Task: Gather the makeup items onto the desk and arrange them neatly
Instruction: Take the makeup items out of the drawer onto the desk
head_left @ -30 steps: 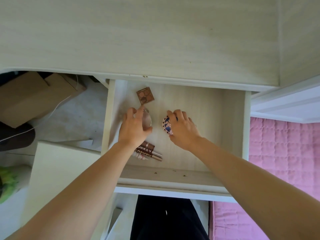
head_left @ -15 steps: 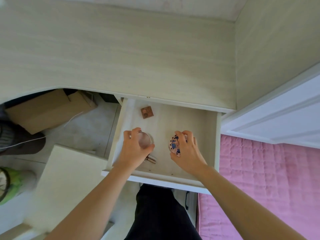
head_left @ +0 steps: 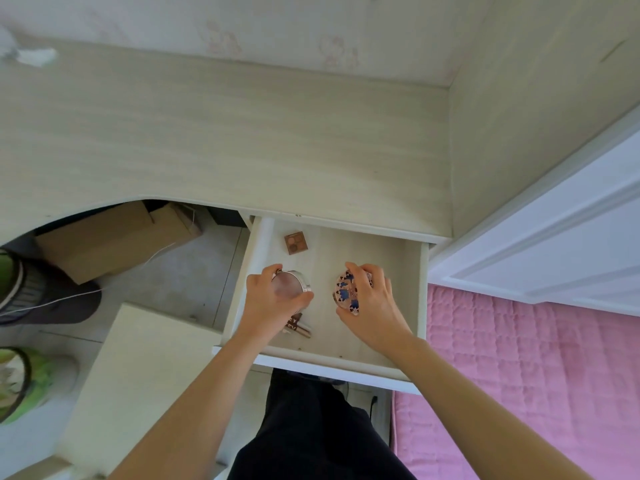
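Note:
Below the pale wooden desk top [head_left: 221, 140] an open drawer [head_left: 421, 285] holds the makeup. My left hand [head_left: 268, 299] grips a round pink compact with a silver rim [head_left: 291, 287]. My right hand [head_left: 372, 303] grips a round compact with a blue and pink pattern [head_left: 346, 292], tilted on edge. A small brown square eyeshadow palette [head_left: 295, 242] lies at the back of the drawer. Brown lip tubes [head_left: 298, 325] lie near the drawer front, partly hidden under my left wrist.
A cardboard box [head_left: 110, 237] and a white cable [head_left: 79, 292] lie on the floor under the desk. A pale stool top [head_left: 138, 375] stands left of the drawer. A pink quilted bed [head_left: 519, 375] is at the right, a white panel [head_left: 554, 244] above it.
The view has pulled back and up, showing more of the desk top. Both hands have closed round their compacts and lifted them a little off the drawer floor.

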A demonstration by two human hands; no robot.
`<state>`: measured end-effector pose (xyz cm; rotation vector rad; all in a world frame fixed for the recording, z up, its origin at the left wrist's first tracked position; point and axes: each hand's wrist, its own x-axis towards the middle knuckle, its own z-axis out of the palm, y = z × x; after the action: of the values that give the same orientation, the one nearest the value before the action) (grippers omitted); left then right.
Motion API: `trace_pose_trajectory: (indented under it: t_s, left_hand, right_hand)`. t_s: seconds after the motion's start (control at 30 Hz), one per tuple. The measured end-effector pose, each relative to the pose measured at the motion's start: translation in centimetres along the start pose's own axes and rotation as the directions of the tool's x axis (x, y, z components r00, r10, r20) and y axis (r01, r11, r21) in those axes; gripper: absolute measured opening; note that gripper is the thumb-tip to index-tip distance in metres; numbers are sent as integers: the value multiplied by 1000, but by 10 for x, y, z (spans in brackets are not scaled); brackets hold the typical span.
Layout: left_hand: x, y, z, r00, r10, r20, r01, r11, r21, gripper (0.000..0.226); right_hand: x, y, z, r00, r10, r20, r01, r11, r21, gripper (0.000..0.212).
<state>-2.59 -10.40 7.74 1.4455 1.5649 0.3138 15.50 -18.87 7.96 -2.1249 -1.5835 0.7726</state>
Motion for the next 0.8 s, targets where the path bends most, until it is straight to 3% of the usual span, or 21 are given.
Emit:
trace_pose_trajectory:
  t_s: [0.23, 0.43, 0.63, 0.8]
  left_hand:
    - [29, 21, -17, 1000, 23, 14, -23, 1000, -7, 86]
    - [78, 53, -41, 987, 153, 50, -154, 988, 22, 92]
    - [145, 86, -61, 927, 370, 63, -373, 890, 263, 94]
    - [205, 106, -65, 884, 453, 117, -439, 714, 545, 90]
  right_hand:
    - [36, -14, -9, 1000, -4, -6, 4, 1000, -12, 75]
    - [94, -35, -23, 999, 6, -40, -6, 1000, -16, 75]
    - [163, -47, -39, 998, 19, -66, -24, 997, -70, 77]
    - [222, -46, -40, 997, 61, -53, -71, 978, -195, 79]
